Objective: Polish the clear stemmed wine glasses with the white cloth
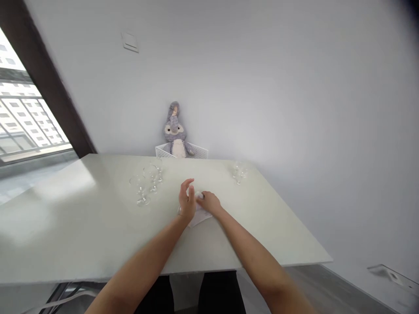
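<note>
Bright daylight fills a window (22,117) at the left edge of the frame, behind a dark, slanting frame post (49,78). At the lower left, a pale cable (62,301) runs below the near edge of a pale worktop (98,235) that spans the picture. A square switch plate (130,41) is set in the wall (278,78) at the upper left.

Left of center, three clear stemmed glasses (140,189) stand on the worktop in a slanting row, the nearest lowest in the frame. Beyond the far edge, a gray plush toy (178,146) with a pale belly sits upright in a white perforated basket (199,151).

At center, my left hand (187,203) is raised beside a whitish sheet (200,216) of cloth or paper, its grip open, thumb and fingers apart and lightly curved. The sheet lies on the worktop between and below my hands. Just right of it, my right hand (210,203) reaches in from the lower right, its grip closed on a small pale item (199,196) just above the sheet; the fingers hide too much of it to tell what it is. Black-clad legs (219,292) show below, at the bottom of the frame.

Right of center, more clear glassware (239,172) stands near the far edge of the worktop, too faint to count. A socket plate (394,277) appears on the wall at the lower right.
</note>
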`<move>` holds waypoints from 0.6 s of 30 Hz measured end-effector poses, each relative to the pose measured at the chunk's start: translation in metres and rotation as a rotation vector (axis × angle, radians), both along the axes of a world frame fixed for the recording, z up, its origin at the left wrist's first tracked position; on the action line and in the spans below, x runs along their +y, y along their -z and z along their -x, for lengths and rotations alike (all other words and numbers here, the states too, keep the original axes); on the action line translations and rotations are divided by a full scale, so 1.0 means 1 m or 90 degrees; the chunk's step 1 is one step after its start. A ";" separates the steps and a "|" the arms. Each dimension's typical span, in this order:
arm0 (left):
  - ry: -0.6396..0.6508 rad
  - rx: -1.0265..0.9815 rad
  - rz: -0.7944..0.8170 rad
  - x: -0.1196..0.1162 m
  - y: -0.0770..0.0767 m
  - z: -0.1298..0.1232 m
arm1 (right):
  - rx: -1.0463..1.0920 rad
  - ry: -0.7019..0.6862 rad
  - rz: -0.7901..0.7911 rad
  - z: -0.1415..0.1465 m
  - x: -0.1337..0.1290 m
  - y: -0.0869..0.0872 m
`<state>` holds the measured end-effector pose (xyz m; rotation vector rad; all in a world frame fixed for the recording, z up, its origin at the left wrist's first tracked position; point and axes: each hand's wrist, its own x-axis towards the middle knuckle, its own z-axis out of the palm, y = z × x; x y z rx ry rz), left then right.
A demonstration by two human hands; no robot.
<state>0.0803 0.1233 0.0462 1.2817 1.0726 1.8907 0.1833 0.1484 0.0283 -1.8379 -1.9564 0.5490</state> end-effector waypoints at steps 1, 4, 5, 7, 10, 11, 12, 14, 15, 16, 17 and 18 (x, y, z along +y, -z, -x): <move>-0.025 -0.056 0.019 -0.005 -0.008 0.001 | 0.011 0.019 -0.006 0.000 0.001 0.003; -0.035 -0.313 0.140 -0.018 -0.033 0.011 | 0.219 0.063 -0.017 -0.011 0.006 0.014; -0.026 -0.405 0.180 -0.022 -0.039 0.019 | 0.345 0.075 -0.004 -0.016 0.008 0.017; -0.039 -0.580 0.240 -0.027 -0.046 0.042 | 0.582 0.097 0.033 -0.025 0.011 0.020; -0.075 -0.775 0.340 -0.025 -0.043 0.087 | 0.731 0.120 0.048 -0.032 0.014 0.023; -0.083 -0.817 0.368 -0.023 -0.039 0.101 | 0.738 0.124 0.041 -0.033 0.015 0.024; -0.078 -0.845 0.383 -0.020 -0.035 0.114 | 0.750 0.129 0.035 -0.033 0.016 0.025; -0.056 -0.869 0.394 -0.014 -0.026 0.133 | 0.767 0.137 0.023 -0.034 0.018 0.027; -0.045 -0.867 0.386 -0.011 -0.022 0.139 | 0.772 0.139 0.018 -0.035 0.019 0.027; -0.034 -0.863 0.375 -0.009 -0.019 0.144 | 0.773 0.139 0.015 -0.036 0.019 0.028; -0.022 -0.857 0.360 -0.007 -0.017 0.148 | 0.772 0.138 0.014 -0.037 0.019 0.028; -0.006 -0.850 0.342 -0.005 -0.015 0.150 | 0.767 0.134 0.016 -0.037 0.019 0.027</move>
